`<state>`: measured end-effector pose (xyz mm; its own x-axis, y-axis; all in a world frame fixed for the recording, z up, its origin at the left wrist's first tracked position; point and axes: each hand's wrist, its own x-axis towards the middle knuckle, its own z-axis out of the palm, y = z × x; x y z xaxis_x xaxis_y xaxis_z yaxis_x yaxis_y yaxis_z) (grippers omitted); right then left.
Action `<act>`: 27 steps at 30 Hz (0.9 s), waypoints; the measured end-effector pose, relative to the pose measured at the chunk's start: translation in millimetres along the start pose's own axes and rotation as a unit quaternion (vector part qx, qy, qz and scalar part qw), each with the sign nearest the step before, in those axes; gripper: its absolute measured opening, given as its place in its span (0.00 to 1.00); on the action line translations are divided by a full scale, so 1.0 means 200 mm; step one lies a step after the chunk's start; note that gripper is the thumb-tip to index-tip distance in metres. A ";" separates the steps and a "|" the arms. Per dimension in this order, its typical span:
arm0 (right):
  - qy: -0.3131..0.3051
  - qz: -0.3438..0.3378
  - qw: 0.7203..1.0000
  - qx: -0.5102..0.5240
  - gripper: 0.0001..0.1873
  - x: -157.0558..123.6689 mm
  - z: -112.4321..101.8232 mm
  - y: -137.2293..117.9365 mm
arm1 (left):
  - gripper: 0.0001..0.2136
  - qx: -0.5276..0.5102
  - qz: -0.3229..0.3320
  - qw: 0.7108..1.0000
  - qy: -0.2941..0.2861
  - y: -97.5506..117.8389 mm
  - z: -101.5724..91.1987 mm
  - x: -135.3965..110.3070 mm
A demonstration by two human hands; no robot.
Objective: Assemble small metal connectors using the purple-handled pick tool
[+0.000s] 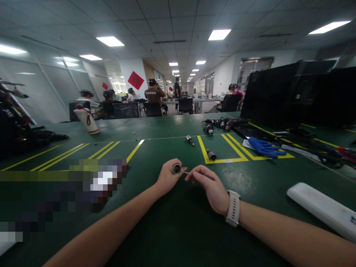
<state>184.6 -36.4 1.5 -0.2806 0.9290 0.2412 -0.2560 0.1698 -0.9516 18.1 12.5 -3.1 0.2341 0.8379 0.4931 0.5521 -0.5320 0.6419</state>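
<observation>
Green matte workbench (172,230) underneath; left hand (166,177) curls around a small round metal cylinder (176,169), while right hand (209,185) pinches what looks like a thin pin (185,172) touching it.

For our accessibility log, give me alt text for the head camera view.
Over a green table, the left hand grips a small round black metal part while the right hand pinches a thin metal pin pointed at it. A blue glove lies farther right.

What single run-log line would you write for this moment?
left hand: holds round metal part | right hand: pinches thin pin toward part | surface: green table | nearby: blue glove
</observation>
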 end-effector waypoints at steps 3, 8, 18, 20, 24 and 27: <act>0.004 -0.003 1.000 -0.021 0.07 0.00 0.01 0.00 | 0.10 0.013 -0.001 1.000 0.015 -0.01 0.00 0.00; -0.008 0.019 0.999 0.035 0.07 0.01 0.00 0.02 | 0.10 0.008 0.006 1.000 0.027 -0.03 0.01 0.00; -0.002 0.033 0.998 0.046 0.07 0.01 0.00 0.02 | 0.09 0.017 0.015 0.999 0.023 -0.03 0.01 0.00; -0.002 0.035 0.999 0.034 0.07 0.01 0.00 0.02 | 0.09 0.027 0.016 0.999 0.024 -0.02 0.01 0.00; -0.010 0.037 0.998 0.049 0.07 0.01 0.00 0.02 | 0.09 0.029 0.018 0.999 0.024 -0.03 0.01 0.00; -0.018 0.036 0.997 0.065 0.06 0.01 0.00 0.02 | 0.10 0.016 0.023 0.999 0.016 -0.04 0.01 -0.01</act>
<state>183.7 -34.3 -2.6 -0.3345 0.9246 0.1821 -0.3510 0.0571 -0.9346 14.7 15.3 -9.9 0.2339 0.8079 0.5409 0.5663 -0.5655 0.5997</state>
